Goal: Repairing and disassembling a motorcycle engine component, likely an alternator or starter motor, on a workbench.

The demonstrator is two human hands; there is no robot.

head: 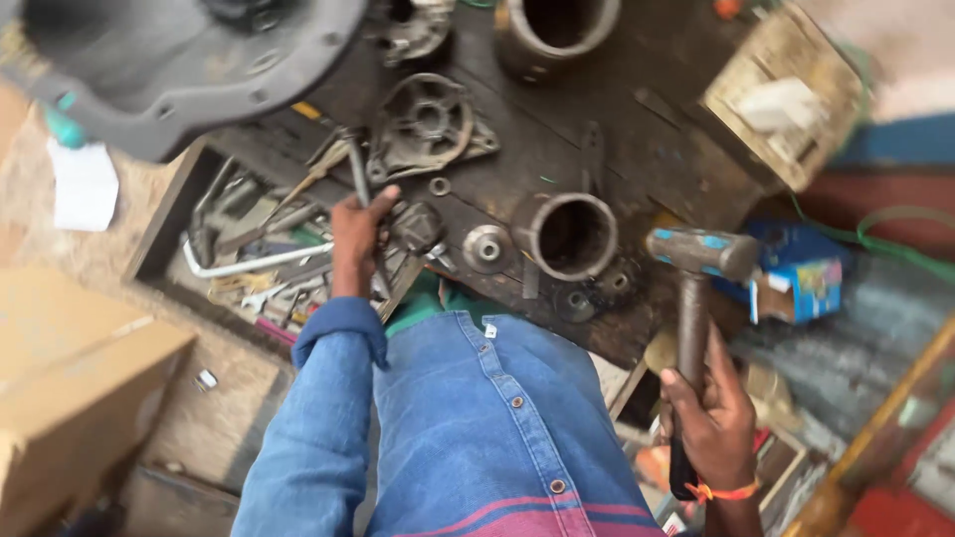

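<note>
My left hand (352,237), in a blue denim sleeve, is closed around a slim metal rod (356,167) that points away from me over the dark wooden workbench (637,149). Just right of this hand lies a small dark metal part (418,227). My right hand (712,420) grips the handle of a hammer (700,253), low at the right of the bench; its steel head is level with a short steel cylinder (571,235) standing open-end up. A round metal disc (487,249) lies between the cylinder and my left hand.
A cast end cover (428,121) and small ring (439,186) lie further back, with a second cylinder (557,28) beyond. A large grey housing (179,70) overhangs top left. An open drawer of tools (254,261), a cardboard box (70,388), a wooden crate (788,94) surround the bench.
</note>
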